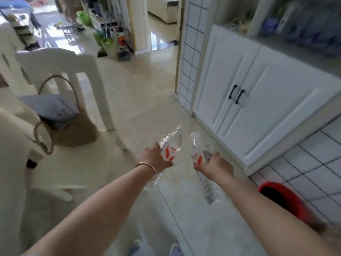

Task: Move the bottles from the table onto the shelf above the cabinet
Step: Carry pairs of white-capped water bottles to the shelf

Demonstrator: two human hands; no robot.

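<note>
My left hand (156, 158), with a bangle on the wrist, grips a clear plastic bottle (170, 145) with a red-and-white label, tilted with its neck pointing away from me. My right hand (215, 166) holds a second clear bottle (198, 154) with the same label, also tilted, its lower end showing below the hand. Both bottles hang over the floor, side by side, in front of the white cabinet (258, 100). The grey shelf surface (295, 54) above the cabinet runs along the upper right, blurred.
A white chair (60, 63) with a brown bag (73, 130) and a grey pouch stands at the left. A red bucket (282, 198) sits on the floor by the tiled wall at the right. Cluttered objects fill the doorway area at the back.
</note>
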